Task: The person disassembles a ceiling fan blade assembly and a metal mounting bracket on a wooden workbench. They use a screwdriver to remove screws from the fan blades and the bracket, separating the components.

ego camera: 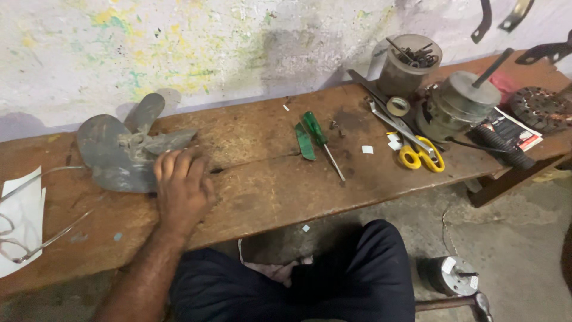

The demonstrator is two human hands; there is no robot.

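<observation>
My left hand (180, 188) lies palm down on the wooden bench (268, 191), its fingers apart and touching the edge of a grey metal fan blade (119, 146) at the bench's left. It grips nothing. A green-handled screwdriver (320, 140) and a flat green strip (305, 142) rest in the middle of the bench, well to the right of the hand. My right hand is out of sight. My legs in dark trousers (333, 280) show below the bench.
Yellow-handled scissors (417, 149), a tape roll (398, 106), a tin of screws (411, 62), a grey motor with shaft (462, 101) and a stator (542, 107) crowd the right end. White paper with wire guard (21, 220) lies left. Another motor (450, 275) and hammer (456, 303) sit on the floor.
</observation>
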